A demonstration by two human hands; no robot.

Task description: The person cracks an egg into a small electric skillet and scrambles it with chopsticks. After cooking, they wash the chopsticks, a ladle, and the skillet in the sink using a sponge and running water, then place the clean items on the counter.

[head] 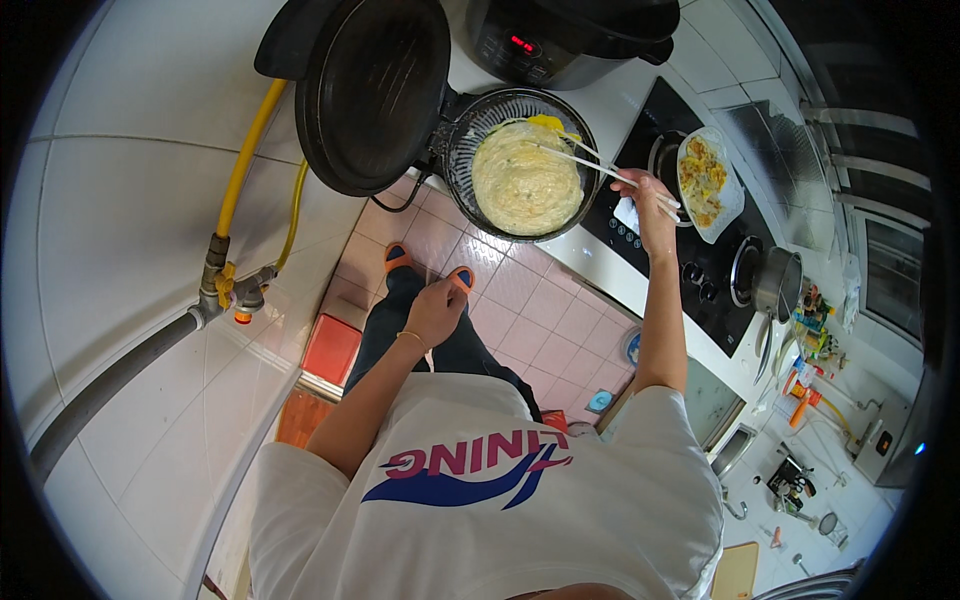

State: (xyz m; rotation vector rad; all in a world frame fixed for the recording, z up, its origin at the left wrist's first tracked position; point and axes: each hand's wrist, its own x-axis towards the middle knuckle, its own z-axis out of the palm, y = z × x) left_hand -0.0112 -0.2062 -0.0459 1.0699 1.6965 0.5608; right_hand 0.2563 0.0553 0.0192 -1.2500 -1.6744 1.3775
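Note:
A pale round flatbread [529,180] lies in the lower pan of an electric griddle [589,199], whose black lid [375,90] stands open at its left. Yellow egg [547,121] shows at the far edge of the bread. My right hand [651,196] holds a pair of white chopsticks [611,171], their tips at the bread's upper right part, close to the egg. Beyond that hand, a white plate [731,202] bears browned egg pieces [703,178]. My left hand [436,311] hangs in front of my body with fingers curled; nothing can be made out in it.
Behind the griddle stands a black electric cooker [562,45] with a lit display. A black glass gas hob [697,255] lies to the right, with a steel saucepan [776,285] on its far burner. A yellow gas hose [251,161] runs along the tiled wall at left.

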